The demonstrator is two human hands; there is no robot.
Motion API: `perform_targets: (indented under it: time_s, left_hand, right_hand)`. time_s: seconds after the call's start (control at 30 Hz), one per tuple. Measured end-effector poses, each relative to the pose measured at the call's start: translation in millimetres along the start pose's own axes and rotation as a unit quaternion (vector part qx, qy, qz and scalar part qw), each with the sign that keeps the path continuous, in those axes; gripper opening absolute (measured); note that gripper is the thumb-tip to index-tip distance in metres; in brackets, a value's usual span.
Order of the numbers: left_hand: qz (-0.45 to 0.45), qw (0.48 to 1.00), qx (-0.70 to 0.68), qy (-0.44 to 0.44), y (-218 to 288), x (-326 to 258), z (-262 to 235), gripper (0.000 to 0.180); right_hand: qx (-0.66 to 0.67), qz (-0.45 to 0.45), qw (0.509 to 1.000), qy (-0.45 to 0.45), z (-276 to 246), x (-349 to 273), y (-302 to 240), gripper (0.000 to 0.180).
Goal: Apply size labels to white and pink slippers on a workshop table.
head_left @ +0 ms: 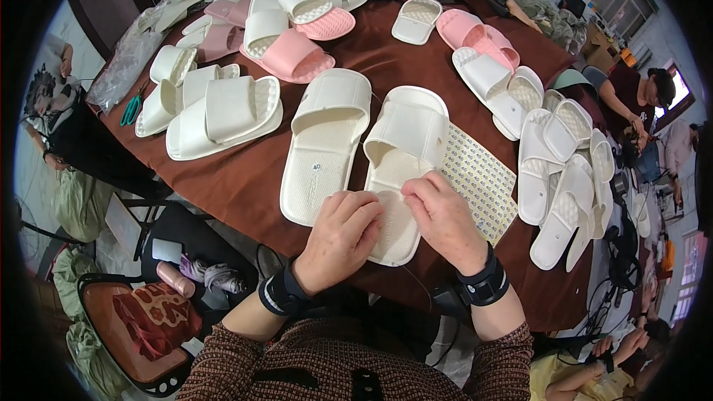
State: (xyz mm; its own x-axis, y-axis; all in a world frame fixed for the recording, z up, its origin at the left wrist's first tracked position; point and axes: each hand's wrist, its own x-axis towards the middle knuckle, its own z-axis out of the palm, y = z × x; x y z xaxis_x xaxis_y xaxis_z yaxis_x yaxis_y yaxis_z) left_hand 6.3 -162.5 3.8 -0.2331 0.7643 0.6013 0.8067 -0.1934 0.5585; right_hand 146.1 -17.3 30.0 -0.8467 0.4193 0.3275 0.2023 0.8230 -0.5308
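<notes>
A white slide slipper lies in front of me with its open heel end toward me. My left hand is over its left edge, fingers curled and pressed together. Above the insole on the other side, my right hand holds thumb and forefinger in a pinch. Whatever either hand holds is too small or hidden to make out. Just to the left lies a second white slipper, a small round sticker on its insole. Partly under the right slipper's side is a sheet of small round stickers.
White slippers and pink slippers cover the table's far left. More white slippers pile up at right. Green-handled scissors lie near the left edge of the brown tablecloth. A chair stands at lower left; other people are around.
</notes>
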Motion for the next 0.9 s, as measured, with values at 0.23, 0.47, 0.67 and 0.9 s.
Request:
perform_targets:
  time_s: [0.23,0.47,0.67,0.9]
  left_hand:
    - [-0.02,1.0,-0.008,-0.007,2,-1,-2,0.023]
    - [-0.025,0.999,-0.024,0.007,0,0,-1,0.024]
    - [-0.041,0.996,-0.07,0.027,-2,-2,-4,0.021]
    - [-0.063,0.992,-0.098,0.038,-2,-3,-1,0.016]
  right_hand:
    - [0.18,0.08,0.98,0.012,1,-2,-9,0.011]
    - [0.255,0.127,0.958,-0.013,8,-2,-17,0.013]
    - [0.304,0.13,0.943,-0.026,7,-4,-26,0.015]
    - [0.339,0.117,0.933,-0.014,11,-6,-26,0.009]
